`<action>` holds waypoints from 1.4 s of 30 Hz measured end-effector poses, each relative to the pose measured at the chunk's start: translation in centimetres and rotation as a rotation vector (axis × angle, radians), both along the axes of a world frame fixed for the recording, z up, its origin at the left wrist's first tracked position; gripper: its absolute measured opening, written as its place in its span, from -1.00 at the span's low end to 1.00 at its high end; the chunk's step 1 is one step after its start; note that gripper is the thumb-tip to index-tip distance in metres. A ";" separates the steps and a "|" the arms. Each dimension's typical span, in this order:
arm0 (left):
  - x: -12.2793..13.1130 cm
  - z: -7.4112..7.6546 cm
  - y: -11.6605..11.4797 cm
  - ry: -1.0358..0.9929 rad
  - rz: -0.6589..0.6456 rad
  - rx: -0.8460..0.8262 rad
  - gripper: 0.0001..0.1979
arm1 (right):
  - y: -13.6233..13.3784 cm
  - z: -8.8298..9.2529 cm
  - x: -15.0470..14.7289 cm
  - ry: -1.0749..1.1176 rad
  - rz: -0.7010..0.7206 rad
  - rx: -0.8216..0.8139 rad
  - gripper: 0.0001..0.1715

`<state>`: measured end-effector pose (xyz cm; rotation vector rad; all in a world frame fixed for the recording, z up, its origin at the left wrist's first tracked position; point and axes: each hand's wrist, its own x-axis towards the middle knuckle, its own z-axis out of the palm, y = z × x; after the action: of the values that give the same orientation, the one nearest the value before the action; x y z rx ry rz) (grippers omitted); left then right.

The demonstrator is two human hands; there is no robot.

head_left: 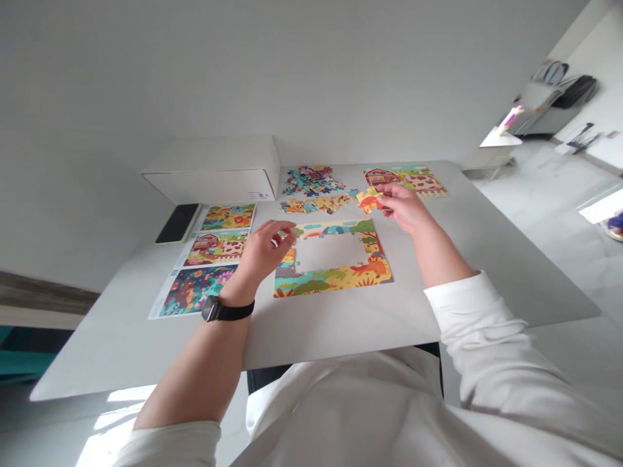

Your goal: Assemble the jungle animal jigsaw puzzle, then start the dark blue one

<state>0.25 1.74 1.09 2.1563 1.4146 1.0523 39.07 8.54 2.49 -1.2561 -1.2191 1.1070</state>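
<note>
A jigsaw frame (pixel 335 275) with its border joined and its middle bare lies on the white table (pixel 350 324). My left hand (pixel 265 250) hovers over the frame's left edge, fingers pinched on a small greenish puzzle piece (pixel 296 231). Beyond the frame's top right corner, my right hand (pixel 402 204) pinches an orange and yellow puzzle piece (pixel 368 200). Several loose pieces (pixel 314 204) lie just behind the frame, with a larger heap (pixel 311 178) farther back.
A white box (pixel 214 170) stands at the back left, a black phone (pixel 178 222) beside it. A picture sheet (pixel 209 259) with three scenes lies left of the frame. A finished farm puzzle (pixel 406 179) lies at the back right. Floor and shelves lie beyond.
</note>
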 end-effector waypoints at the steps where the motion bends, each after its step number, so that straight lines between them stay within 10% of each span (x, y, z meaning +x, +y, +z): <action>1: 0.6 0.6 -0.1 -0.009 -0.004 0.002 -0.68 | -1.1 -0.1 -0.3 0.040 0.006 -0.007 -0.44; 7: 5.8 3.0 -0.8 0.043 -0.081 0.052 -0.69 | -5.6 -2.1 -2.6 0.219 0.009 -0.061 -0.40; 13: 9.6 -0.3 -1.5 0.106 -0.050 0.058 -0.48 | -6.8 -4.2 -4.9 0.210 0.037 -0.102 -0.38; 19: 9.6 -2.6 -1.9 0.144 -0.076 0.082 -0.34 | -7.5 -4.5 -6.1 0.148 0.102 -0.059 -0.41; 42: 8.5 -3.4 -0.8 0.085 -0.188 0.021 -0.47 | -7.4 -5.3 -2.4 -0.524 0.381 0.485 -0.19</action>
<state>8.77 0.91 -2.29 2.3209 1.2117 0.9209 36.65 1.12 -2.76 -0.9785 -2.0466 0.6765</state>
